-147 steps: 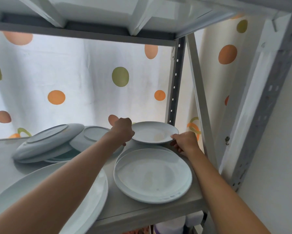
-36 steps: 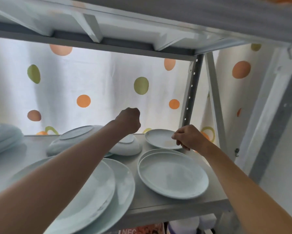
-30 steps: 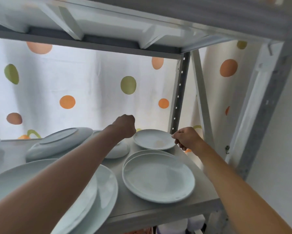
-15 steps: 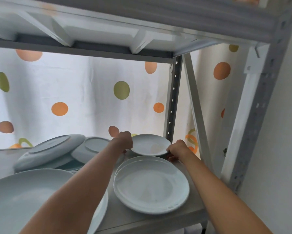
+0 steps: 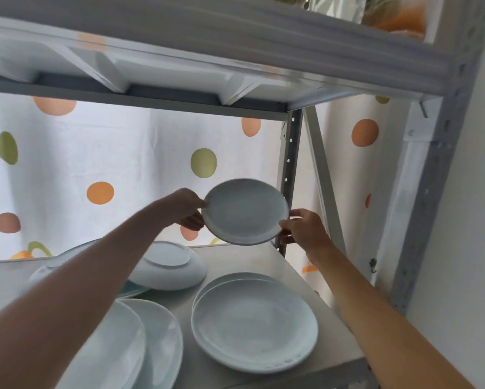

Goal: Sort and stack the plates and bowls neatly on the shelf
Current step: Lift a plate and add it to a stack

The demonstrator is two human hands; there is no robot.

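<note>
The person's left forearm crosses the frame from seven o'clock and hides much of the upside-down dishes (image 5: 168, 269) at the back left of the shelf (image 5: 244, 259), so how many lie there cannot be told; a tilted plate behind the arm shows only as a pale sliver at nine o'clock. The large plates (image 5: 154, 343) at the front left are cut off by the lower edge of the frame and partly covered by the same arm. Motion blur softens every rim. The small plate (image 5: 245, 211) is a plain pale blue-white round with a shallow well, lifted clear of the shelf and tipped so its face turns toward the camera, sitting just right of centre in front of the spotted curtain (image 5: 101, 153). The left hand (image 5: 186, 210) clamps its rim at nine o'clock, thumb on the face and fingers curled behind. The right hand (image 5: 303, 230) closes on the rim at about four o'clock, fingers wrapped under the edge. Directly below, at five o'clock from the raised plate, a stack of two medium plates (image 5: 254, 324) lies flat near the front right corner of the shelf.
</note>
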